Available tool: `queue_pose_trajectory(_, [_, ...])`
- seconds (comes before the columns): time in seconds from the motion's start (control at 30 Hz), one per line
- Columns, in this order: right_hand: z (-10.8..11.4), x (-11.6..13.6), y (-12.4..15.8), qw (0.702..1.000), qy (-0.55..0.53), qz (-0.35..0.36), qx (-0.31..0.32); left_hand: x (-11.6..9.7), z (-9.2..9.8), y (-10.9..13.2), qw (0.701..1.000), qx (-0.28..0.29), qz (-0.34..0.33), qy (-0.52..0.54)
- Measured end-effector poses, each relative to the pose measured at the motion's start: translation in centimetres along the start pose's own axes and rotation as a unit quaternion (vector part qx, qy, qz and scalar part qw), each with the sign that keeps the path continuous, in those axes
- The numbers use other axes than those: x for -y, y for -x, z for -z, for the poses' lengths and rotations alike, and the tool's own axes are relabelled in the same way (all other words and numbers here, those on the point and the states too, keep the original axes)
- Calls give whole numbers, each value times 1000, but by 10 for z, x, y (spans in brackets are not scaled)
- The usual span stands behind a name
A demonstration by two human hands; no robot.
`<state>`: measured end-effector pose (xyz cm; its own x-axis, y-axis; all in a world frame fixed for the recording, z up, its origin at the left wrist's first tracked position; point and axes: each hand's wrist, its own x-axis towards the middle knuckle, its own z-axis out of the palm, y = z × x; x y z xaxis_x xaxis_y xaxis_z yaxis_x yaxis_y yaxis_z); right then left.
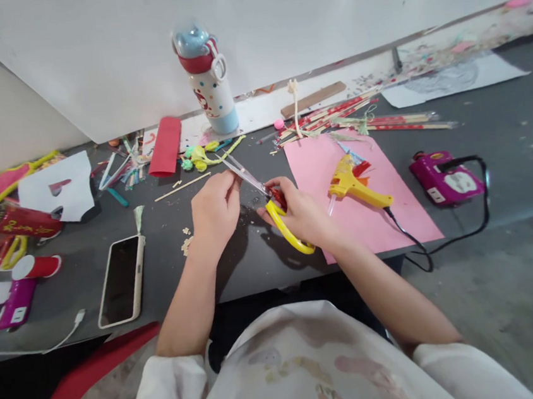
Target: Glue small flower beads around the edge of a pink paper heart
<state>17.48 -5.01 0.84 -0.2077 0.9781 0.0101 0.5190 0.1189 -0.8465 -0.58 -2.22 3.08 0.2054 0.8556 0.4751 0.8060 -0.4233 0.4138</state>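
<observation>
The scissors (278,220) are held in the right hand (303,211) over the table (167,273), between the small wood pieces (186,241) and the pink sheet (310,163). The right fingers are wrapped about the handles, presumably so that the 2 blades can be worked by that hand alone; the blades are pointed forward and to the left, and appear slightly parted. The left hand (215,208) is held just beside the blades, probably to allow small matter to be steadied there; how far its fingertips are closed, and whether anything is pinched, cannot be told. The yellow glue gun (360,188) is laid on its side on the pink sheet, by which the tabletop is likely shielded from drips. Its black cord is run toward the purple power unit (448,177), set to the right, apparently so that the space between the hands is left free of cable. The phone (121,281) is laid flat at the left, and the bottle (209,82) is stood upright at the back, both well apart from the blades.
</observation>
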Motion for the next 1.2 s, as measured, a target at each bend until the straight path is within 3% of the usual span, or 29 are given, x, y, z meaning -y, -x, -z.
queue_pose_trajectory(0.37, [-19, 1, 40, 989, -140, -37, -15, -7, 6, 9, 998, 34, -1, 61])
queue_pose_trajectory(0.57, [-31, -3, 43, 981, -180, -46, -56, 3, 8, 7, 995, 36, -52, 72])
queue_pose_trajectory(0.73, [-32, 7, 47, 983, -113, -112, -96, 12, 4, 13, 993, 12, -74, 87])
queue_pose_trajectory(0.9, [-31, 16, 53, 982, -6, -162, -97, 14, 1, 20, 989, -35, -109, 98])
queue_pose_trajectory(1.2, [-32, 15, 56, 988, 76, -108, -74, 14, -3, 22, 983, -53, -137, 114])
